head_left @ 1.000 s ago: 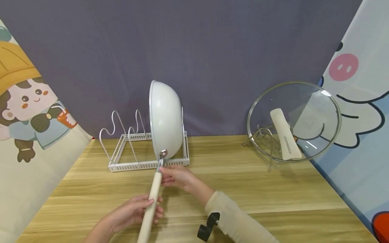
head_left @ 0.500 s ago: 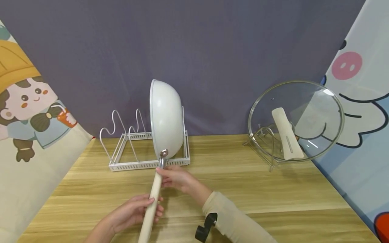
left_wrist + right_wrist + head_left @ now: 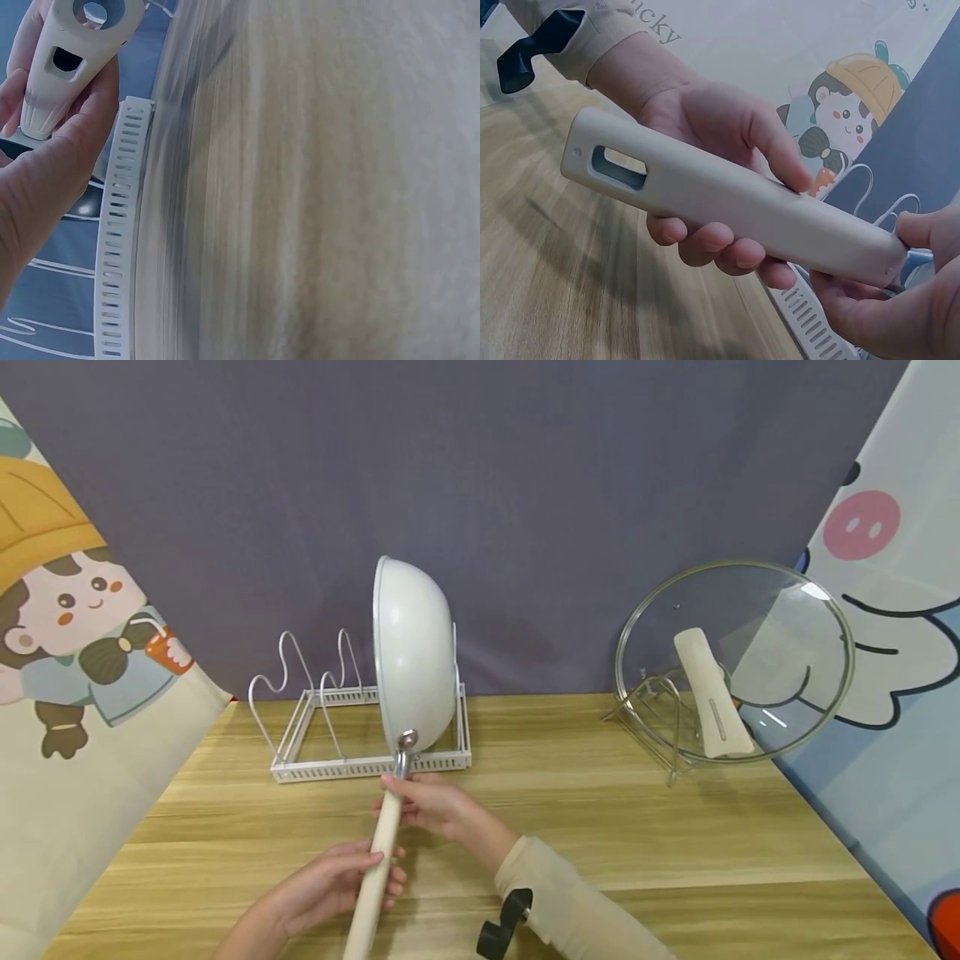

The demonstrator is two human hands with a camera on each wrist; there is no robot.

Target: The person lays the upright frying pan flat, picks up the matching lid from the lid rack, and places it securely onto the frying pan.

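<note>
A white wok stands on its side in the right part of a white wire rack, its open side facing left. Its long cream handle slopes toward me. My left hand holds the middle of the handle, thumb on top and fingertips showing on the far side. Higher up, my right hand grips the handle near the metal neck. In the right wrist view, both hands hold the handle, which has a slot near its end. The left wrist view shows the handle end with a hand around it.
To the right, a glass lid with a cream handle leans in a small metal stand. Loops of the rack rise left of the wok. A grey cloth hangs behind the wooden table.
My right hand has shifted slightly left around the handle, and its fingertips now show on the left side. My left hand keeps its hold. The wok stays in the rack; the view drifts a little.
</note>
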